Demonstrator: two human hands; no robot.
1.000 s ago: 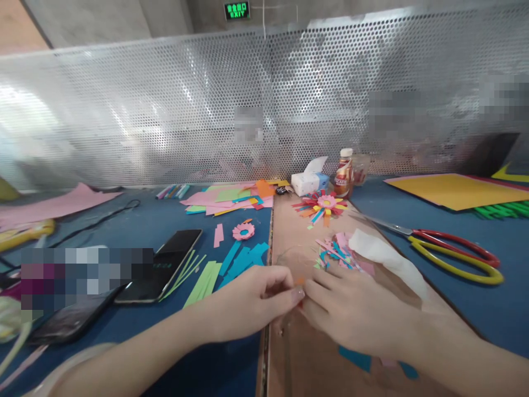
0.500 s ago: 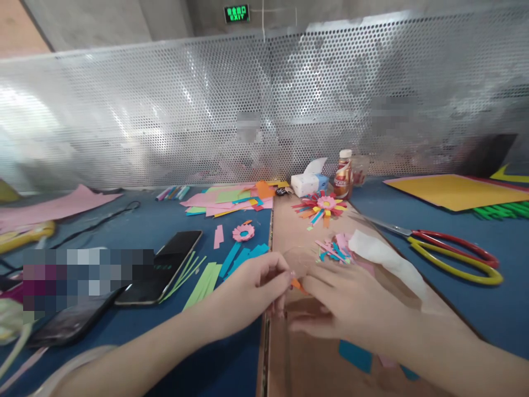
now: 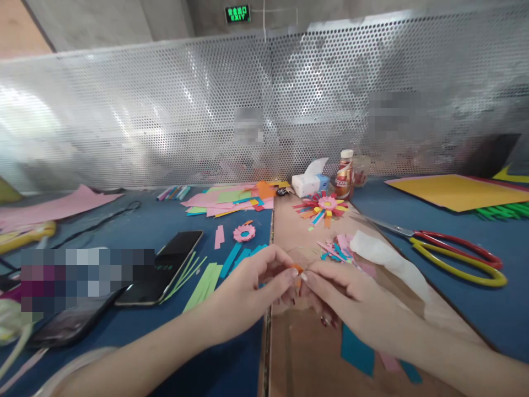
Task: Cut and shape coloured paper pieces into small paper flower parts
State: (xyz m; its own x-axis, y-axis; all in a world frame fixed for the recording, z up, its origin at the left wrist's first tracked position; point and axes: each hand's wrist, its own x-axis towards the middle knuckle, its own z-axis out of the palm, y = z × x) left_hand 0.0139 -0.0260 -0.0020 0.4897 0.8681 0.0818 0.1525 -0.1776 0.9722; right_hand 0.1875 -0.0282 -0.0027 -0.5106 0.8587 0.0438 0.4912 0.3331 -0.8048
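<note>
Between my fingertips is a small orange paper piece (image 3: pixel 297 268), mostly covered by them. My left hand (image 3: pixel 266 281) pinches it from the left, thumb against finger. From the right, my right hand (image 3: pixel 345 289) closes thumb and fingers on the same piece, the two thumbs nearly touching. Behind my hands lie small pink and blue paper scraps (image 3: pixel 336 249) and a multicoloured paper flower (image 3: pixel 326 205). A pink paper ring (image 3: pixel 244 232) sits on the blue surface beyond my left hand, with blue strips (image 3: pixel 230 260) nearer to it.
Scissors (image 3: pixel 457 253) with red and yellow handles lie at right, near white tissue (image 3: pixel 386 262). A bottle (image 3: pixel 344 175) and tissue box (image 3: pixel 309 184) stand at the back. A phone (image 3: pixel 161 273) and green strips (image 3: pixel 204 286) are at left; blue paper (image 3: pixel 357 350) lies below my right hand.
My right hand's fingers have curled in, and its thumb now meets the orange piece beside my left thumb. My left hand has hardly moved.
</note>
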